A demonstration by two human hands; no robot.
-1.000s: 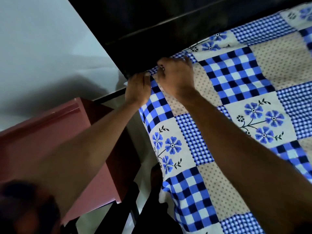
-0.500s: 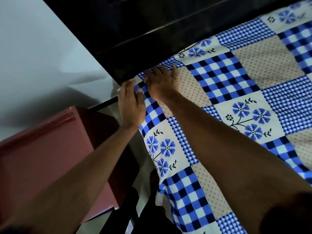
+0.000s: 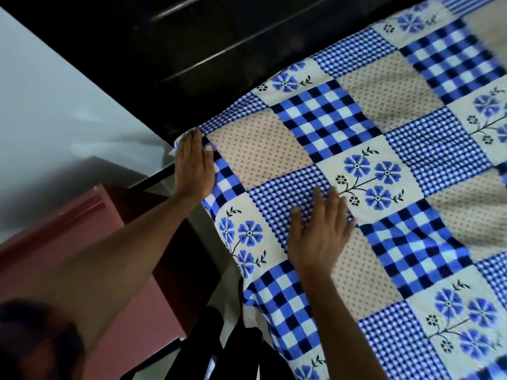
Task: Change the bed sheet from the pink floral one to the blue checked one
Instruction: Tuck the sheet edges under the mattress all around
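The blue checked sheet (image 3: 389, 165), a patchwork of blue checks, dotted beige squares and blue flowers, lies spread over the bed across the right of the view. My left hand (image 3: 193, 165) presses flat on its top-left corner, fingers straight, right beside the dark headboard (image 3: 225, 42). My right hand (image 3: 319, 231) lies flat on the sheet further down and to the right, fingers spread over a small-check square. The pink floral sheet is not in view.
A reddish-pink cabinet (image 3: 90, 242) stands close to the bed's left side, with a narrow floor gap between. A pale wall (image 3: 55, 105) fills the upper left. A dark bed frame (image 3: 219, 338) shows below the sheet's hanging edge.
Both hands were at the corner by the headboard, fingers working the sheet's edge. My right hand has since slid down and right across the sheet; my left hand now lies flat on the corner.
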